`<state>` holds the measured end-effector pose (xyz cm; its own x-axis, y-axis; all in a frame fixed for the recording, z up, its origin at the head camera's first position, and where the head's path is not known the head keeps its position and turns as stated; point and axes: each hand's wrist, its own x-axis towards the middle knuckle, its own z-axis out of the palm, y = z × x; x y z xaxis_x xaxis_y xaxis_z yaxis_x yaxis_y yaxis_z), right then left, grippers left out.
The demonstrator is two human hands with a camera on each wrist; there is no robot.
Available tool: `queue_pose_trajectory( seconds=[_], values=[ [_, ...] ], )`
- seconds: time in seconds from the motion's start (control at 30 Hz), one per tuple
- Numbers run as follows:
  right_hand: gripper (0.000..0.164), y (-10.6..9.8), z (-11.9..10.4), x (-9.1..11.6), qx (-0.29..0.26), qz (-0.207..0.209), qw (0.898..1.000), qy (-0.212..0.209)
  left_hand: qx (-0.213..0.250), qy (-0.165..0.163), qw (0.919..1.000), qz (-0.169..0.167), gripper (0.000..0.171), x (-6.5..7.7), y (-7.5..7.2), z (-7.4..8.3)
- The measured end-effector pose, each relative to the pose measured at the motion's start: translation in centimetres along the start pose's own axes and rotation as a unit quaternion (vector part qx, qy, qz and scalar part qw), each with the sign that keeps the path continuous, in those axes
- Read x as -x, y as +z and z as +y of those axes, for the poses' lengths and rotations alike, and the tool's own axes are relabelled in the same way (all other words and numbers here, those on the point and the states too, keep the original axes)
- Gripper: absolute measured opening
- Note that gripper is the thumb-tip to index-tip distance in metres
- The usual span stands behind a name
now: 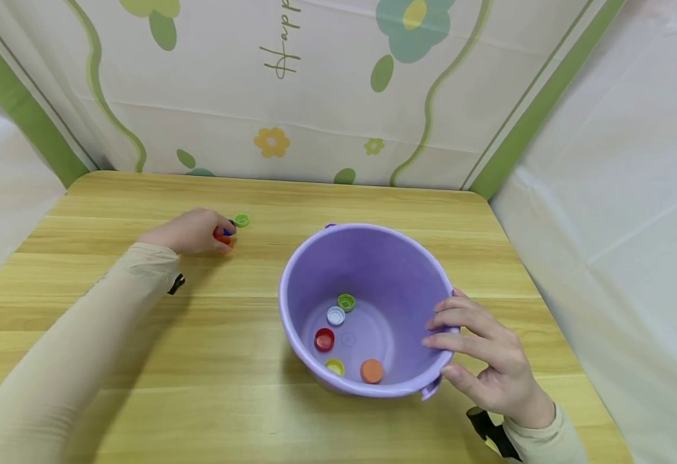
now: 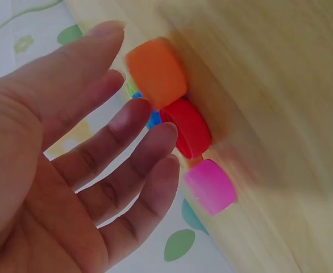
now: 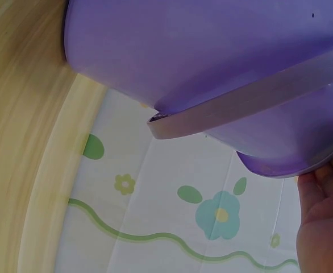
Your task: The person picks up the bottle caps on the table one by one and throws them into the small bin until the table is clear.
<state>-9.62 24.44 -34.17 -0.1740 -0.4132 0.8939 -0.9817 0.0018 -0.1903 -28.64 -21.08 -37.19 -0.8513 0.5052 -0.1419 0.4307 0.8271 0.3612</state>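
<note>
My left hand (image 1: 190, 232) reaches to a small cluster of bottle caps at the left of the table. In the left wrist view its fingers are spread and gently bent beside an orange cap (image 2: 157, 74), a red cap (image 2: 187, 128) and a pink cap (image 2: 210, 186). A blue cap (image 2: 154, 118) is partly hidden behind them. Just beyond the fingers lies a green cap (image 1: 241, 220). My right hand (image 1: 491, 361) grips the rim of a purple bucket (image 1: 413, 270), fingers inside and thumb outside. Inside the bucket are several caps, among them a red cap (image 1: 324, 339) and an orange cap (image 1: 371, 371).
The wooden table (image 1: 199, 367) carries the bucket right of centre. A white cloth with flower prints (image 1: 216, 96) hangs behind the table's far edge. Plain white sheeting (image 1: 622, 212) stands along the right side. The bucket's handle (image 3: 257, 99) lies against its outer wall.
</note>
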Motion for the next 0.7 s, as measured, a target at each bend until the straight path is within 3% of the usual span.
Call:
queue_pose_trajectory(
  seconds=[0.27,0.5,0.7],
  values=[
    [0.026,0.07,0.00,-0.26,-0.003,-0.002,1.000,0.001,0.002,0.009,0.9999,-0.005,0.024,0.00,0.25,-0.33],
    [0.026,0.17,-0.05,-0.40,0.001,-0.002,1.000,-0.004,-0.001,-0.011,0.9999,-0.002,0.025,-0.10,0.36,-0.42],
    [0.026,0.20,-0.10,-0.40,0.000,-0.003,1.000,-0.002,-0.016,-0.014,0.9998,-0.006,0.008,-0.37,0.72,-0.45]
  ],
)
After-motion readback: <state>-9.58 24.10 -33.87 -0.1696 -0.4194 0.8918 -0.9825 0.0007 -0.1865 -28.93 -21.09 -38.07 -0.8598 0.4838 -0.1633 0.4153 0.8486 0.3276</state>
